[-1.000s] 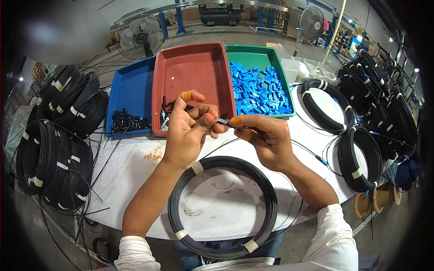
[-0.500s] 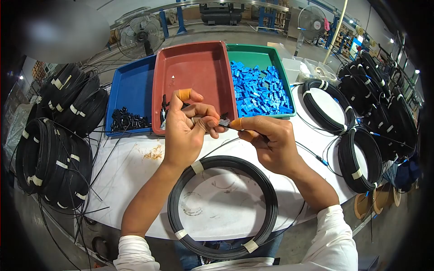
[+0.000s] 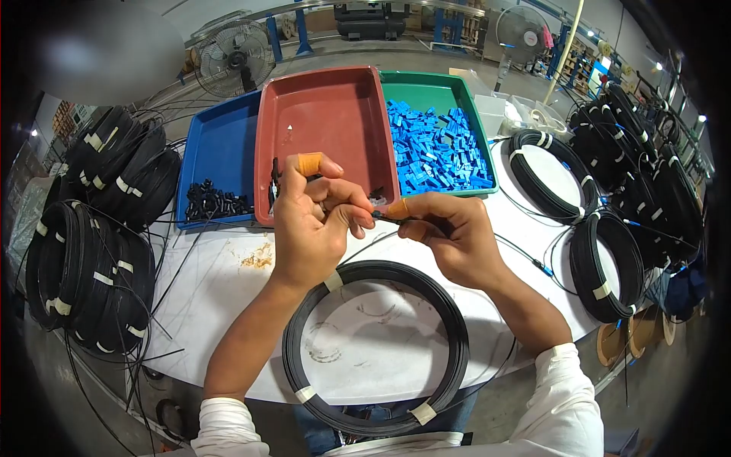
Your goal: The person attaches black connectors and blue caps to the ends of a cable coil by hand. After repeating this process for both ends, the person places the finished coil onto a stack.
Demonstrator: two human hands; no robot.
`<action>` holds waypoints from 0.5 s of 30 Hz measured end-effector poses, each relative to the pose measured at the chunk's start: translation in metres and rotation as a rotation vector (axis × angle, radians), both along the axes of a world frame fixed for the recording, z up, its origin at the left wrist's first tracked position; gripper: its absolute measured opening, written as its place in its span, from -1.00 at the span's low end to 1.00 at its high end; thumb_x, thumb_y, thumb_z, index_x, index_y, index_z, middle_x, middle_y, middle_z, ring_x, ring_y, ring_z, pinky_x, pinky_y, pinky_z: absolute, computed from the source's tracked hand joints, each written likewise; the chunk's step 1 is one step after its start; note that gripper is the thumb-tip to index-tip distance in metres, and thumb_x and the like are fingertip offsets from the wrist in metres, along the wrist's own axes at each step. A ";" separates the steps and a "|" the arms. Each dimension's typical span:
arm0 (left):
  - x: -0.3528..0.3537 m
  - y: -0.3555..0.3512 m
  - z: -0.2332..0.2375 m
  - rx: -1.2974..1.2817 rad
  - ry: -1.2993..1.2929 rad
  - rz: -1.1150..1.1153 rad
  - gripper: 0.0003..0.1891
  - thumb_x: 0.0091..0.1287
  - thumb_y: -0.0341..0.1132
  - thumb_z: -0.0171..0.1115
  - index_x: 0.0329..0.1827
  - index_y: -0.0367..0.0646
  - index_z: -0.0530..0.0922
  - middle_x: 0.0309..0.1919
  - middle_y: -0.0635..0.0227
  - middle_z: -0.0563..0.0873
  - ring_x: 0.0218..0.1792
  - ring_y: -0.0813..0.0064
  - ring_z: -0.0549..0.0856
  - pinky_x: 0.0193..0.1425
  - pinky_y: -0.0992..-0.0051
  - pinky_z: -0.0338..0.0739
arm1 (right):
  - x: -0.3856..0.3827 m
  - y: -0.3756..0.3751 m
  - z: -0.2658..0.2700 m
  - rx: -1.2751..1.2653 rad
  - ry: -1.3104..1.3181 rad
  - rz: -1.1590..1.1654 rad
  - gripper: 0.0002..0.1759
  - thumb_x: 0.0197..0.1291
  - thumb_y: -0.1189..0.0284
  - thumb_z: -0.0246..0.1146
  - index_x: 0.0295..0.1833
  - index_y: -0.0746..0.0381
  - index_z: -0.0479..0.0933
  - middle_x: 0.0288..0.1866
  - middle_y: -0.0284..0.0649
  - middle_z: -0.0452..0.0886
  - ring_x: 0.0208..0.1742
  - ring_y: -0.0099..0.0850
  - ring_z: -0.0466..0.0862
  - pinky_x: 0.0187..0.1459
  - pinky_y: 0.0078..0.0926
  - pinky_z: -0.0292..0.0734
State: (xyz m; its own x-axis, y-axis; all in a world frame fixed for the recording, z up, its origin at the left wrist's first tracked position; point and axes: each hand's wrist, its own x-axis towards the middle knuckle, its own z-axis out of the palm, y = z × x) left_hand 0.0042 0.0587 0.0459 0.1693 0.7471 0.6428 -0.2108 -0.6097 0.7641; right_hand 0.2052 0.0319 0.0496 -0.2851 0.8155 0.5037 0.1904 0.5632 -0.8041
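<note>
My left hand (image 3: 316, 221), with orange tape on one finger, pinches a small dark piece at the tip of a black cable. Facing it, my right hand (image 3: 449, 236) has its taped fingers closed round the same cable (image 3: 392, 220). Both hands are held above the near edge of the red tray (image 3: 327, 114), fingertips close together. Below them a coil of black cable (image 3: 457, 335), bound with pale tape, lies at the table's front edge. The exact shape of the small piece is hidden by the fingers.
A blue tray (image 3: 221, 137) holds small black parts; a green tray (image 3: 426, 80) holds many blue connectors (image 3: 438, 148). Stacked black coils stand at the left (image 3: 91, 274) and right (image 3: 640, 190). Two coils (image 3: 605, 270) lie at the table's right. Loose cables cross the white table (image 3: 221, 305).
The grey piece visible between my fingertips before is no longer seen there; a thin dark tip shows instead. My right fingers have shifted slightly along the cable.
</note>
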 end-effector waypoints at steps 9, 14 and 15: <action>-0.008 0.020 -0.007 -0.137 -0.034 -0.161 -0.52 0.34 -0.62 0.27 0.19 -0.16 0.21 -0.30 0.11 0.73 -0.41 0.44 0.77 -0.26 0.55 0.74 | -0.001 0.006 -0.003 -0.146 -0.036 0.007 -0.72 0.21 0.82 0.20 0.00 0.42 0.65 -0.04 -0.14 0.76 -0.06 -0.49 0.71 0.04 -0.53 0.63; -0.008 0.030 -0.018 -0.050 -0.090 -0.154 -0.48 0.30 -0.40 0.42 0.18 -0.17 0.28 -0.23 0.10 0.74 -0.25 0.42 0.79 -0.27 0.51 0.80 | 0.000 0.010 -0.009 -0.081 0.097 -0.012 -0.73 0.21 0.78 0.23 0.00 0.38 0.65 -0.12 -0.11 0.78 -0.09 -0.46 0.76 -0.03 -0.54 0.63; -0.009 0.027 -0.016 -0.054 -0.050 -0.088 -0.50 0.31 -0.40 0.42 0.17 -0.19 0.30 -0.23 0.11 0.74 -0.22 0.43 0.79 -0.26 0.52 0.79 | 0.000 0.010 -0.008 -0.081 0.099 -0.015 -0.73 0.21 0.78 0.23 0.00 0.38 0.65 -0.12 -0.11 0.78 -0.09 -0.46 0.76 -0.03 -0.54 0.63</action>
